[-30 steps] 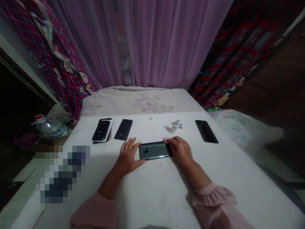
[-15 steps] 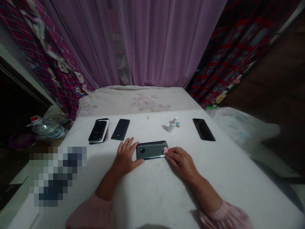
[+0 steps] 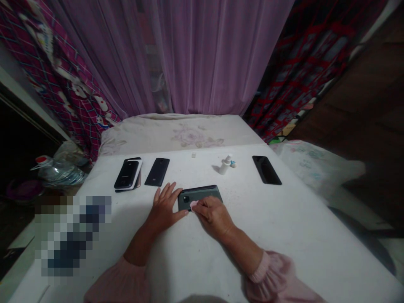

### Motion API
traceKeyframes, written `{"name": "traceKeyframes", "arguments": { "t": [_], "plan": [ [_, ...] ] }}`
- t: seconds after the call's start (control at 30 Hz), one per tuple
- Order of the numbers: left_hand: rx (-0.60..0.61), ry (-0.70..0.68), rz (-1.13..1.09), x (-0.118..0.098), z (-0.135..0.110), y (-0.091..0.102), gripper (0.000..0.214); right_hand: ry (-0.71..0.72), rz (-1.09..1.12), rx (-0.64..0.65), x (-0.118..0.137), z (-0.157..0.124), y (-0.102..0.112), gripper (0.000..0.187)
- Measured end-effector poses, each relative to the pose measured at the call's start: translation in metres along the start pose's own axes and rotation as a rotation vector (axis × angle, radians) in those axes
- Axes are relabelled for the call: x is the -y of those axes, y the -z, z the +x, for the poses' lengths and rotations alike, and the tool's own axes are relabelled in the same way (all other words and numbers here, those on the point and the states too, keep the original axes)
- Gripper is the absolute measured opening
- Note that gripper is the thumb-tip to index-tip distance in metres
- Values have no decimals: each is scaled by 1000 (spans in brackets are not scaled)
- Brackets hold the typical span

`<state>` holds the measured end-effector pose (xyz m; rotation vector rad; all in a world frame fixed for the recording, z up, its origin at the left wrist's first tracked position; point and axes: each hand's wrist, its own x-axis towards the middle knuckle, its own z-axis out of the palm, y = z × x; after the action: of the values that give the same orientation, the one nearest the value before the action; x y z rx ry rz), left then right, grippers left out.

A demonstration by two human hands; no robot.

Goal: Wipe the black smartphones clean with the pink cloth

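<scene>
Pinching a pink pad (image 3: 193, 205), right hand (image 3: 216, 216) is near white bottle (image 3: 224, 167), left hand (image 3: 165, 209) splayed.

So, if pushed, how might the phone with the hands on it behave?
The phone would likely slide rather than roll, since it lies flat. It seems stiff, given its straight edges. Its smooth-looking back may be slippery.

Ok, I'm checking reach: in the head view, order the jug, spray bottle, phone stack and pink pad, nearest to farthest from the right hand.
1. Pink pad: held in the right hand.
2. Spray bottle: beyond the hand.
3. Phone stack: left side of the table.
4. Jug: farther left, off the table.
</scene>
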<state>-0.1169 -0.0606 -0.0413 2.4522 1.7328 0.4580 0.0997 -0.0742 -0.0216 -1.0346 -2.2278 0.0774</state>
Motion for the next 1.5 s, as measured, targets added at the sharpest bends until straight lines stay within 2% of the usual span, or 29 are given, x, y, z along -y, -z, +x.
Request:
{"name": "traceKeyframes", "arguments": {
  "t": [0.2, 0.33, 0.53, 0.8, 0.93, 1.07, 1.3, 1.5],
  "plan": [
    [16, 0, -5, 2, 0, 0, 66, 8, -52, 26, 4, 4, -3, 16],
    [30, 13, -17, 3, 1, 0, 67, -76, -54, 56, -14, -9, 13, 19],
    [51, 19, -31, 3, 1, 0, 67, -165, -88, 34, -45, -34, 35, 21],
    [70, 21, -37, 3, 1, 2, 67, -257, -15, 10, -55, -41, 39, 18],
    [51, 11, -40, 4, 1, -1, 67, -383, 91, 44, -61, -34, 35, 16],
    [53, 10, -39, 5, 1, -1, 68, -498, 90, 96, -66, -15, 30, 15],
    [19, 5, -44, 3, 0, 0, 65, -605, -106, 148, -69, 21, 17, 18],
    [-4, 10, -39, -2, -1, 2, 63, -598, -316, 169, -54, 20, 20, 30]
  ]
}}
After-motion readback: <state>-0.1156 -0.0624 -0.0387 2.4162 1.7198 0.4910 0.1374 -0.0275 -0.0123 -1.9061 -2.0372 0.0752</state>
